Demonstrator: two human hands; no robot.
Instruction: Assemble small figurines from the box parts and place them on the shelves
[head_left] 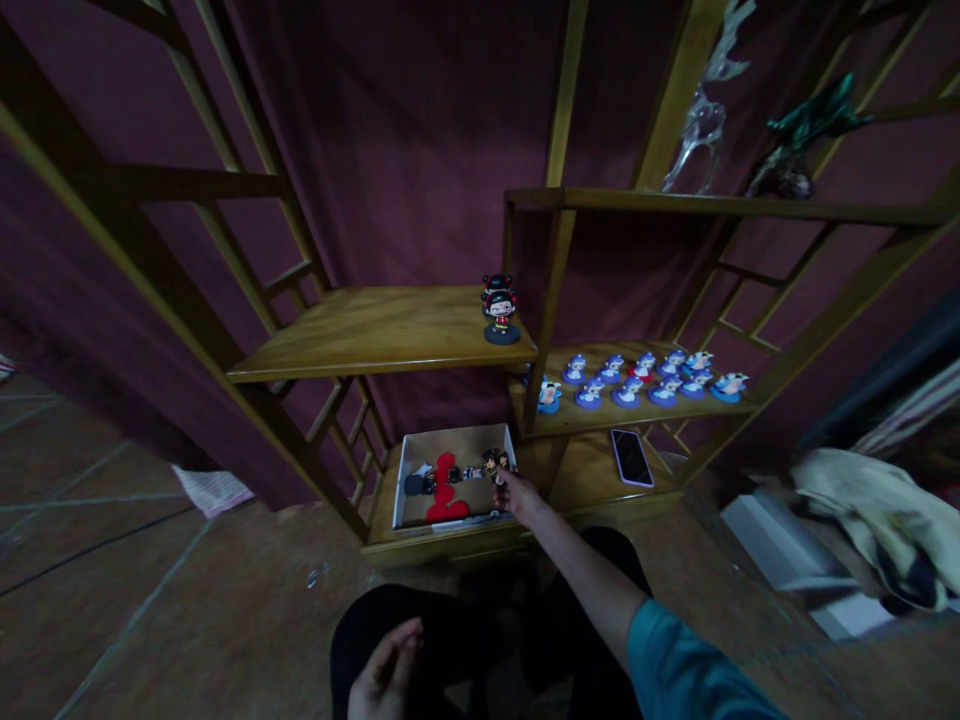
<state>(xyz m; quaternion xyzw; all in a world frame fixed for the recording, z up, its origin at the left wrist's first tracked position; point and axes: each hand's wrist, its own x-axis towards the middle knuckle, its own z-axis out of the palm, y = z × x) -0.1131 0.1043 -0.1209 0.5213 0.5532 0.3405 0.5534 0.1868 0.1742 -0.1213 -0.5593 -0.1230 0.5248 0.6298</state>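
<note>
My right hand (513, 494) reaches into the right end of a shallow cardboard box (399, 490) and is closed on a small dark-haired figurine (491, 462). Another dark figurine stands right beside it, partly hidden by my fingers. Farther left in the box lie small black-and-white figurines (471, 472), red rounded pieces (444, 492) and a dark round piece (413, 485). My left hand (386, 672) rests over my left thigh, fingers loosely curled and a little apart, with nothing visible in it.
Above the box, two black-haired figurines (501, 312) stand on a wooden shelf (375, 330). Several blue and purple figurines (628, 390) fill the right shelf. Below them lies a phone (632, 458). A clear deer ornament (701, 125) and a green ornament (814, 125) stand higher up.
</note>
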